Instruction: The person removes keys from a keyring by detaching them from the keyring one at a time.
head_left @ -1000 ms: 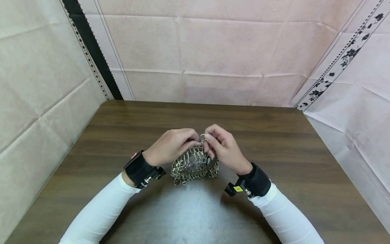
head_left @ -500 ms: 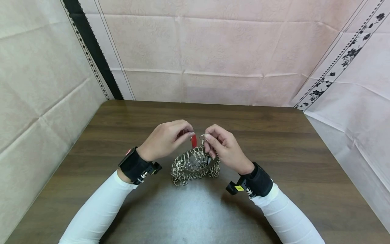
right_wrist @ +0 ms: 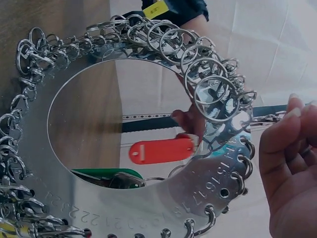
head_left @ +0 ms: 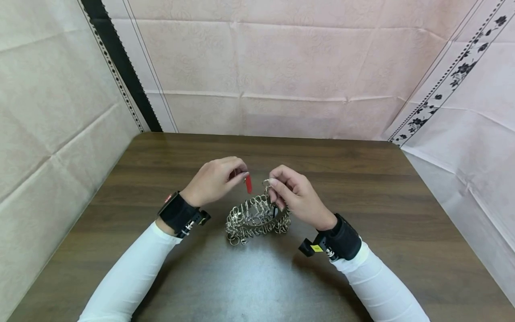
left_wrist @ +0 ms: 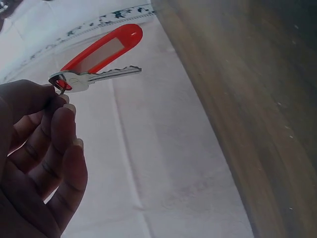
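My left hand pinches a small split ring between thumb and finger. A silver key and a red key tag with a pale label hang from that ring in the left wrist view. To the right, the fingertips of my right hand pinch a metal ring at the top of a key holder. This holder is a shiny round plate with a big central hole, stamped numbers and many small rings round its rim. The red tag shows through the hole in the right wrist view.
A green tag with a key shows at the hole's lower edge in the right wrist view. The brown wooden table stretches beneath both hands. Pale cloth sheets hang behind it and at both sides, with black floral trim at right.
My left hand has moved up and left away from the key holder, drawing the red tag and key out with it. The right hand and the holder stay nearly where they were.
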The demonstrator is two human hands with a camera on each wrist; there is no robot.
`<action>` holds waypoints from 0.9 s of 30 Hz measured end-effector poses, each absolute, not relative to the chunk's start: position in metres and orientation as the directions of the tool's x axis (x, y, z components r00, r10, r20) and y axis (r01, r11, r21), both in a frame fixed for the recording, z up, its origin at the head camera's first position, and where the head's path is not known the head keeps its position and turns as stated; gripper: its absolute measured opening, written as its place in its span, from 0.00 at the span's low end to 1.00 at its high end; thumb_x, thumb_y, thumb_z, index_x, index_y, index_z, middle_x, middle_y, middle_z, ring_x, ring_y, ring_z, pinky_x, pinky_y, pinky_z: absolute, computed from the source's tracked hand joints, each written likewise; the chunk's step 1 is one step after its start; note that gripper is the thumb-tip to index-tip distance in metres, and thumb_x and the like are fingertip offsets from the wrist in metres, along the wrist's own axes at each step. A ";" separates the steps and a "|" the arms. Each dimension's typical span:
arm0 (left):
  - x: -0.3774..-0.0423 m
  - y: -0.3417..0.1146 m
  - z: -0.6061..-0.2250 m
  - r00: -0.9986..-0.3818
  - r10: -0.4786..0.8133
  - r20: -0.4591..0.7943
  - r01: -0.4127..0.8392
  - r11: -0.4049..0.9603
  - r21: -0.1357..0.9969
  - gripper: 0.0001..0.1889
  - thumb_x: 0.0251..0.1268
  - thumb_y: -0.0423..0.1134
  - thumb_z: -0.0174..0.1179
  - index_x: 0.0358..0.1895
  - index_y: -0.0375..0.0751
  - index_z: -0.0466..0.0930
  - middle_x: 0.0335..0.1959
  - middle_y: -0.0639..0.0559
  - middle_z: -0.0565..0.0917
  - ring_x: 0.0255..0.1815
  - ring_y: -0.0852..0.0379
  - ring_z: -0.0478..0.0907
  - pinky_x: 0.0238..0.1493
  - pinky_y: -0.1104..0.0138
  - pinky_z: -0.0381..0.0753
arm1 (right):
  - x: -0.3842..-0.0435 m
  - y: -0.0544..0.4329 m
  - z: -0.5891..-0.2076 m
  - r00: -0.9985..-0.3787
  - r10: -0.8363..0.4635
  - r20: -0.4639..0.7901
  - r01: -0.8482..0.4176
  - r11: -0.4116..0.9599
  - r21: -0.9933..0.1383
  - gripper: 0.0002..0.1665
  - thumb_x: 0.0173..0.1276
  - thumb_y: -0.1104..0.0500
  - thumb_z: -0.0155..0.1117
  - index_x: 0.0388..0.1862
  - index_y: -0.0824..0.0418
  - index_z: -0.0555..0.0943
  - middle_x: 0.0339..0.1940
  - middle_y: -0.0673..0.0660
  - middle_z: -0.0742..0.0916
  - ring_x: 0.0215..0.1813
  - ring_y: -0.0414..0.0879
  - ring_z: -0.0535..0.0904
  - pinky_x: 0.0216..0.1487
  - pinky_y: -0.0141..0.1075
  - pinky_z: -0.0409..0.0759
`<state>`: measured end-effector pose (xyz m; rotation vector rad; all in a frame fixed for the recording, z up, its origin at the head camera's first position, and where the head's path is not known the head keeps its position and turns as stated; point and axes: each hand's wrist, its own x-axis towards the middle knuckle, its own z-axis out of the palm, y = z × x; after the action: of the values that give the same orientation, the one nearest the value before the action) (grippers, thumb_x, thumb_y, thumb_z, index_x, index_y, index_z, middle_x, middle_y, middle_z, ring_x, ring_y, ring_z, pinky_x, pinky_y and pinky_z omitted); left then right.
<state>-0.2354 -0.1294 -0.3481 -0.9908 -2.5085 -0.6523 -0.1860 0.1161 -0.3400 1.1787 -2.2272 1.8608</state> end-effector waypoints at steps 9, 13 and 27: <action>-0.249 -0.139 -0.361 -0.769 0.502 0.395 0.625 0.719 0.304 0.03 0.73 0.40 0.61 0.39 0.48 0.84 0.30 0.58 0.82 0.29 0.62 0.76 0.30 0.67 0.75 | -0.187 0.117 -0.339 -0.699 -0.548 0.460 -0.552 0.004 -0.834 0.07 0.81 0.66 0.47 0.42 0.67 0.72 0.25 0.59 0.76 0.21 0.44 0.70 0.20 0.39 0.72; -0.253 -0.143 -0.364 -0.802 0.491 0.341 0.588 0.748 0.307 0.04 0.72 0.40 0.61 0.37 0.49 0.83 0.29 0.57 0.81 0.29 0.61 0.76 0.30 0.66 0.75 | -0.187 0.118 -0.339 -0.696 -0.559 0.451 -0.550 0.010 -0.835 0.06 0.81 0.67 0.47 0.41 0.67 0.71 0.24 0.59 0.75 0.21 0.46 0.69 0.21 0.37 0.71; -0.267 -0.155 -0.379 -0.869 0.443 0.218 0.490 0.831 0.264 0.05 0.68 0.39 0.61 0.31 0.49 0.78 0.26 0.56 0.78 0.25 0.59 0.73 0.25 0.66 0.69 | -0.189 0.123 -0.336 -0.655 -0.621 0.431 -0.553 0.005 -0.833 0.06 0.81 0.66 0.48 0.40 0.65 0.71 0.24 0.59 0.73 0.25 0.44 0.69 0.23 0.34 0.68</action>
<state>-0.2668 -0.1546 -0.3787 -0.7342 -2.8635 -0.4729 -0.1890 0.1233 -0.3365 1.3266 -2.2679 1.8285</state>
